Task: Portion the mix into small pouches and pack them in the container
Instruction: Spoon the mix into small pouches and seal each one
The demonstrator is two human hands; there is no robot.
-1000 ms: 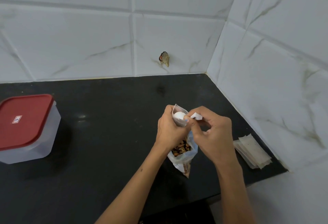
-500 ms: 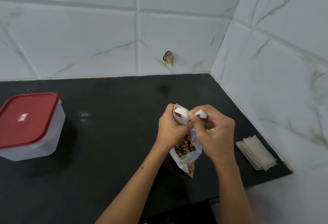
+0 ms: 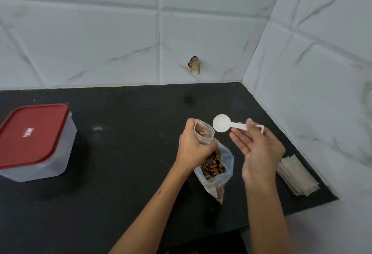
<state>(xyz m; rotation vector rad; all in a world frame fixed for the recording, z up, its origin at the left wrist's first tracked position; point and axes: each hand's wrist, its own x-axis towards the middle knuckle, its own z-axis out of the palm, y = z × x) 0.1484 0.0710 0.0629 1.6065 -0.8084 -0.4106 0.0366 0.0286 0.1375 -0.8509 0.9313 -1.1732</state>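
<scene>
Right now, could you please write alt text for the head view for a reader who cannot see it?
A left hand grips a small open pouch while the right hand holds an empty white scoop beside it, above an open bag of nut mix on a black counter. A red-lidded container stands far left; flat empty pouches lie right.

Black counter (image 3: 120,173), white marbled tile walls behind & to the right.
Left hand (image 3: 193,147) – gripping small clear pouch (image 3: 203,133) upright, mouth gaping, a few bits of mix showing inside.
Right hand (image 3: 259,149) – pinching white scoop (image 3: 222,123) by handle, bowl sitting just beside pouch mouth.
Open bag of nut mix (image 3: 215,165) standing below both hands.
Red-lidded container (image 3: 34,143) sitting far left, lid on.
Stack of flat pouches (image 3: 296,175) lying near right wall.
</scene>
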